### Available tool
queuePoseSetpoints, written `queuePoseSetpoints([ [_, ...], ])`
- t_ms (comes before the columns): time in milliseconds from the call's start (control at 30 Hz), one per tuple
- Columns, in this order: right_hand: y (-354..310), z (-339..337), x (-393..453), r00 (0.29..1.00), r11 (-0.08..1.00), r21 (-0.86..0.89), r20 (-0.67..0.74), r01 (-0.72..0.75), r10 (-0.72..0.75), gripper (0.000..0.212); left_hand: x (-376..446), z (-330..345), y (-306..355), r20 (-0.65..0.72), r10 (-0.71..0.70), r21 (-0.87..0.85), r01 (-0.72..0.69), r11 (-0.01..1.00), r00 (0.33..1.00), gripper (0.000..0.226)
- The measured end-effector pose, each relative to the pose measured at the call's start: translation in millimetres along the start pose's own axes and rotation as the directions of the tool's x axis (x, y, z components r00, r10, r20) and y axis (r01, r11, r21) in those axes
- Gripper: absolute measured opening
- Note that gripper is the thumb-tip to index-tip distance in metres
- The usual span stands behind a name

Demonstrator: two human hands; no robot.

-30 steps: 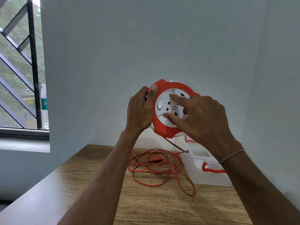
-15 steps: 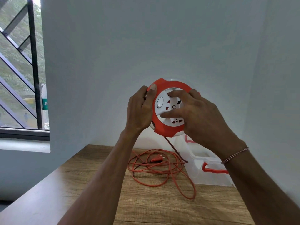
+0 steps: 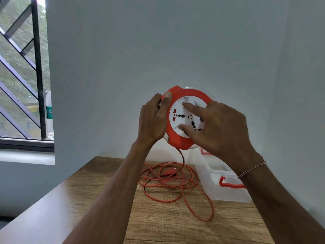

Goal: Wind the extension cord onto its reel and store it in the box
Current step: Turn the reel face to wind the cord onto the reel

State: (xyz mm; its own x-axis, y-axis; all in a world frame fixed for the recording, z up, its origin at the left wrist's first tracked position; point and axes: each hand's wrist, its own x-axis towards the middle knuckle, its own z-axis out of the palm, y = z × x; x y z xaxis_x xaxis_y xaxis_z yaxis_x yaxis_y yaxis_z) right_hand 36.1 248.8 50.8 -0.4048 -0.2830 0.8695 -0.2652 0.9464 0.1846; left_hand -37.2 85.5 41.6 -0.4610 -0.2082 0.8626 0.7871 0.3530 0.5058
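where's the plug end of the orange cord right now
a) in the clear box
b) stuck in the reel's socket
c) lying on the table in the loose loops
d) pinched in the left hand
c: the plug lies among the cord loops on the table, beside the box.

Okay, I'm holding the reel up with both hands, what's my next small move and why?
Probably keep turning the white centre with your right hand while the left hand steadies the reel. Most of the cord lies loose on the table, so winding comes before the box.
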Motion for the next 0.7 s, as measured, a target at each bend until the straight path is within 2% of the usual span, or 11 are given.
queuePoseSetpoints([
  [67,-1,-2,3,0.999,0.998,0.047,0.009,-0.038,0.037,0.065,0,0,-1,0.005,0.002,-0.001,-0.002,1.000,1.000,0.054],
  [133,-1,-3,5,0.999,0.997,0.075,-0.028,-0.021,0.023,0.057,0,1,-1,0.003,0.005,-0.001,-0.005,1.000,1.000,0.051],
  [233,4,-5,5,0.995,0.991,0.106,-0.076,0.079,-0.071,0.038,0,2,-1,-0.003,-0.006,-0.004,0.006,1.000,1.000,0.049],
  [333,8,-6,5,0.982,0.975,0.115,-0.041,0.188,-0.184,0.028,1,0,-3,-0.008,0.004,-0.002,-0.004,1.000,1.000,0.045],
  [500,-1,-9,4,0.962,0.982,0.047,0.197,0.182,-0.188,0.055,2,1,-4,-0.006,-0.003,-0.014,0.003,1.000,1.000,0.045],
  [700,-4,-8,2,0.963,0.982,-0.059,0.215,0.178,-0.162,0.062,1,1,-4,-0.009,0.025,-0.003,-0.025,1.000,1.000,0.042],
])
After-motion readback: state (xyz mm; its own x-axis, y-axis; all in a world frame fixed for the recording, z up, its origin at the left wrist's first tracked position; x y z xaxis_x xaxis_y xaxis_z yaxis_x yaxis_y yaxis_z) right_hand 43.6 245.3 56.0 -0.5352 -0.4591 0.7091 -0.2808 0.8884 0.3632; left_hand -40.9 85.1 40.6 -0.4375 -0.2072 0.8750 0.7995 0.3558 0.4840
